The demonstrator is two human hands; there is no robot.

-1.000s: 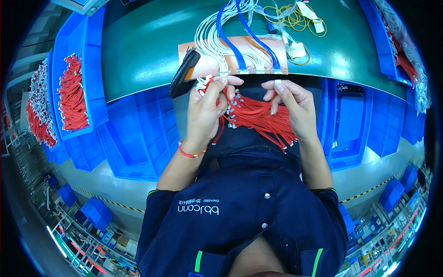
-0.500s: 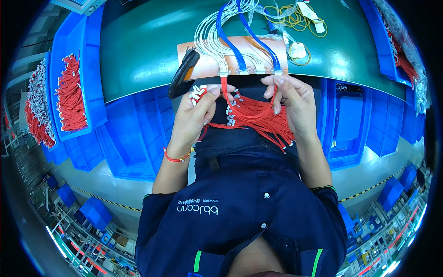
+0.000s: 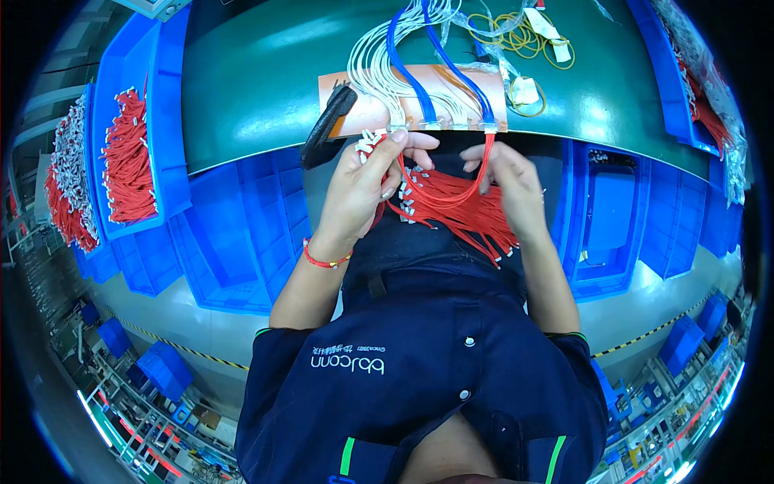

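My left hand (image 3: 372, 171) is closed round several red cables whose white connectors (image 3: 368, 143) poke out above the fist. Its thumb and finger meet at the left socket on the board's front edge. A loop of red cable (image 3: 451, 203) hangs between that side and the right socket (image 3: 488, 127), where its end is attached. Beside this end is my right hand (image 3: 516, 181), fingers loosely curled and apart, gripping nothing visible. Blue and white wires (image 3: 407, 77) run to the sockets along a copper-coloured board (image 3: 355, 117). A bundle of red cables (image 3: 468, 214) lies across my lap.
A black-wrapped bar (image 3: 329, 125) juts past the board's left end. Blue bins (image 3: 173, 121) filled with red cables flank the green table (image 3: 258, 81). Yellow wires with white tags (image 3: 524, 40) lie at the back right. More blue bins (image 3: 222, 234) stand below the table edge.
My left hand has moved up and right to the left socket with its cables. My right hand has drawn slightly down from the right socket, and its pinch has loosened.
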